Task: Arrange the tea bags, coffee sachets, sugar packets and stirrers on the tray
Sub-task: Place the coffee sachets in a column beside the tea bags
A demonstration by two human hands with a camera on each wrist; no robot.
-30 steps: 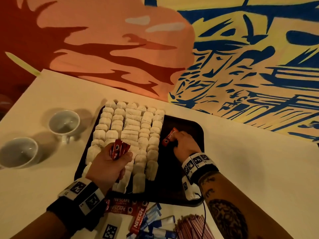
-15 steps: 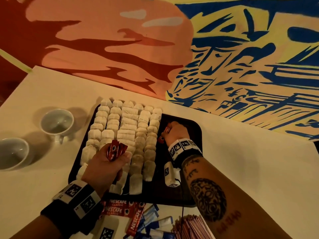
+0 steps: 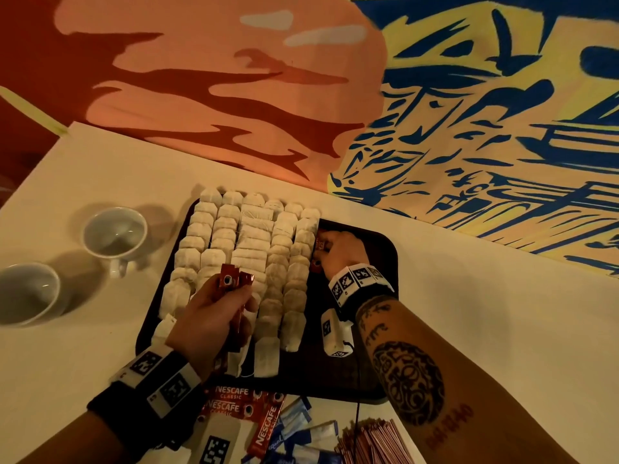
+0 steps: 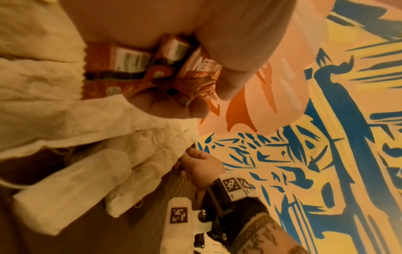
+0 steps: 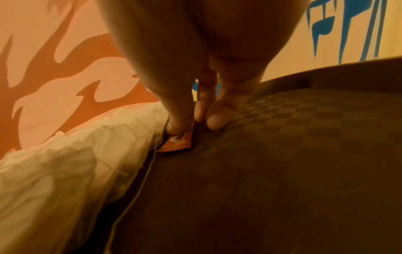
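A dark tray (image 3: pixel 378 249) carries several columns of white tea bags (image 3: pixel 248 236) on its left half. My left hand (image 3: pixel 214 316) hovers over the near tea bags and grips a few red coffee sachets (image 3: pixel 231 279), which show close up in the left wrist view (image 4: pixel 152 68). My right hand (image 3: pixel 338 249) is at the far middle of the tray and pinches one red coffee sachet (image 3: pixel 318 244). That sachet (image 5: pixel 178 144) lies low on the tray floor against the rightmost tea-bag column, with my thumb on it and my fingertips (image 5: pixel 215 120) beside it.
Two white cups (image 3: pixel 115 234) (image 3: pixel 28 293) stand on the table left of the tray. Near the table's front edge lie more Nescafe sachets (image 3: pixel 241 401), blue-and-white sugar packets (image 3: pixel 301 426) and a bundle of stirrers (image 3: pixel 375 443). A painted wall rises behind.
My right hand has carried its sachet left and farther back, down beside the rightmost tea-bag column. My left hand has kept its sachets almost still.
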